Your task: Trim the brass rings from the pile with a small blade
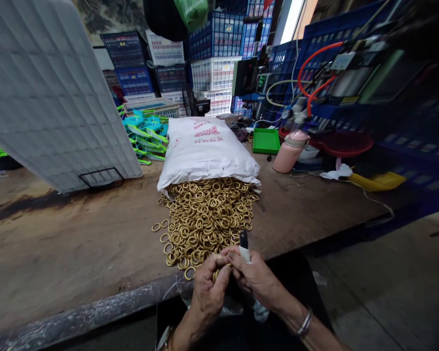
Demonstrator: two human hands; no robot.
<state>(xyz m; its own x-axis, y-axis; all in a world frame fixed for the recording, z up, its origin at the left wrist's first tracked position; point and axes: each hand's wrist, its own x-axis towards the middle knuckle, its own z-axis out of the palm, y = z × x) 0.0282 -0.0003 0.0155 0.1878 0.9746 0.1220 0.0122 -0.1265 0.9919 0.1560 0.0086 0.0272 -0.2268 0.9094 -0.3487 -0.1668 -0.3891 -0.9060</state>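
Note:
Both hands meet just past the front edge of the workbench, close to the heap of gold-coloured rings point(208, 219). My left hand point(210, 285) is closed, thumb against fingers, and a gold ring point(215, 275) shows between them. My right hand point(254, 278) is closed as well, its fingertips touching those of the left. From its grip a slim tool point(244, 246) sticks up, with a black end and a white wrapped part; its lower end is hidden. Behind the heap lies a white woven sack point(208, 151), its mouth open toward me with rings spilling out.
On the wooden workbench point(95, 243), a tall white ribbed panel point(58, 87) leans at left, beside green and blue plastic pieces point(146, 131). Farther right are a green tray point(266, 141), a pink bottle point(290, 152) and a yellow scoop point(380, 181). Stacked crates point(215, 73) stand behind.

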